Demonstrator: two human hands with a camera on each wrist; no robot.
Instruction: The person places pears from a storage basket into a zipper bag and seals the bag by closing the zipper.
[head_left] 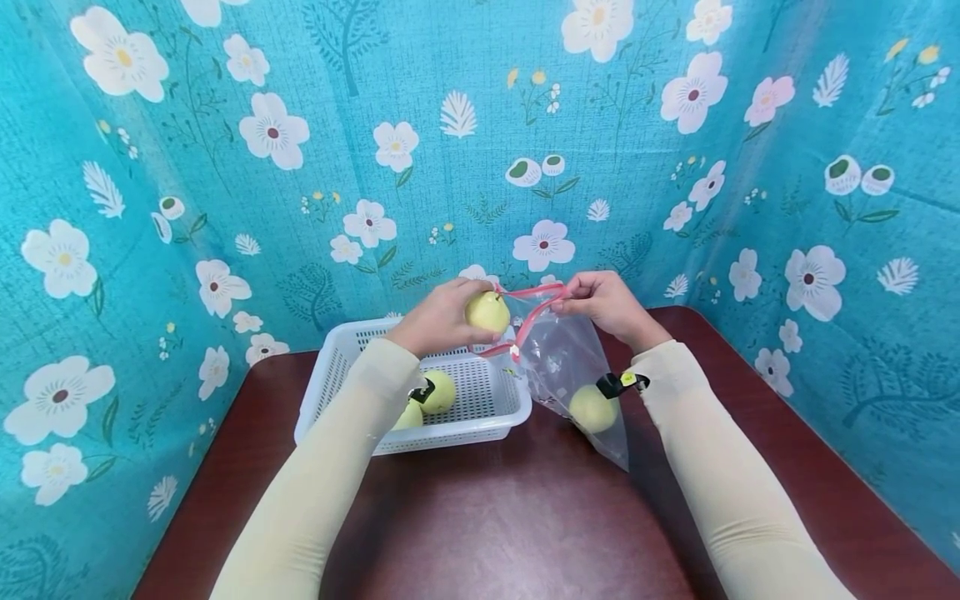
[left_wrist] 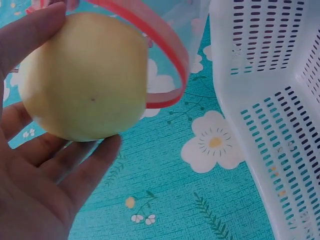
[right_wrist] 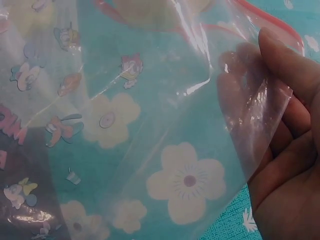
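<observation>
Head view bright | soft sheen on tabletop [head_left: 540, 517] | right wrist view dimmer, white glare streaks on clear bag [right_wrist: 150, 120]

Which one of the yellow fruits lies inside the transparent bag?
The rightmost fruit; the left hand holds another, and two others show in the white basket.

A turquoise, woven-looking cloth [head_left: 465, 179], printed with large white flowers [head_left: 692, 93], pale leaves [head_left: 458, 114] and slender dark trees [head_left: 347, 40], hangs behind and along both sides of a glossy, dark red-brown table [head_left: 465, 542] with rounded far corners. A soft pale sheen [head_left: 525, 500] on the tabletop suggests overhead light, though its source is hard to place.
</observation>
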